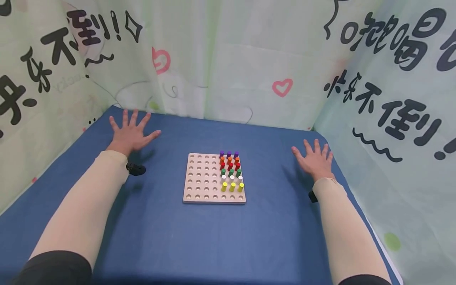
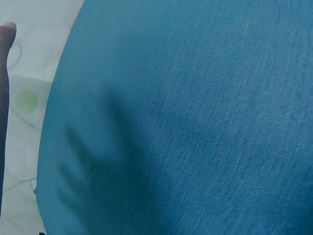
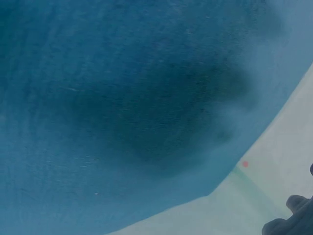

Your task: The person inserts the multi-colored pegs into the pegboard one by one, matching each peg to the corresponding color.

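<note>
A pale pegboard with rows of round holes lies on the blue table. Its right part bears short pegs in rows of one colour each: purple, orange, red, green, white and yellow. To the left of the board, my left hand is held over the table with fingers spread, holding nothing. On the far right, my right hand also has its fingers spread and holds nothing. Both hands are apart from the board. In the left wrist view, one finger shows at the edge.
Pale curtains with dark characters and pink hearts hang behind and on both sides of the table. Each wrist wears a dark strap device. Shadows of the hands fall on the blue cloth.
</note>
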The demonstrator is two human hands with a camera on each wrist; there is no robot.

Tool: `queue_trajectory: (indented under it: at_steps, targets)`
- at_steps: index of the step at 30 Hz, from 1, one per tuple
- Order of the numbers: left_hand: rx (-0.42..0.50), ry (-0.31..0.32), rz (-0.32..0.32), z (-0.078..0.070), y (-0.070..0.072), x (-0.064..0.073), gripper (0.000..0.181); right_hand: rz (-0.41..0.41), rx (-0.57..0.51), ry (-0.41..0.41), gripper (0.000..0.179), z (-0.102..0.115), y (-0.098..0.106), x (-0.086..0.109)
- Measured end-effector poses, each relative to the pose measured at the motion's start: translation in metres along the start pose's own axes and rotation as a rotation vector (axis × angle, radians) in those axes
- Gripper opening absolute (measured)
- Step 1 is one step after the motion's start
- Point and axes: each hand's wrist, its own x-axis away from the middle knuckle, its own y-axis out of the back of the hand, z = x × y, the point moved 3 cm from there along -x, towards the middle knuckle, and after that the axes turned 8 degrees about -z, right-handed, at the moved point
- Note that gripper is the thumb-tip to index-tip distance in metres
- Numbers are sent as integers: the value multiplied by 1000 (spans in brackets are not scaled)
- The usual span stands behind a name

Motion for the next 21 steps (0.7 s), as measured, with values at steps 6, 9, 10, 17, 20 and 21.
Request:
queue_trajectory:
  at_steps: [6, 9, 10, 17, 20, 21]
  targets:
    - [-27, -16, 23, -10, -6, -9, 94, -15, 4, -12, 91, -9, 0, 8]
    - [-28, -29, 35, -15, -11, -10, 94, -42, -8, -17, 89, -13, -2, 13]
    - [-28, -34, 41, -16, -12, -10, 94, -55, -11, -18, 89, -15, -3, 14]
    - [44, -188, 86, -89, -41, -39, 94, -164, 30, -174, 86, -81, 32, 83]
    - [126, -419, 143, -195, -74, -56, 95, -239, 107, -383, 84, -136, 80, 192]
    - [148, -495, 172, -229, -86, -54, 96, -259, 134, -447, 81, -145, 95, 232]
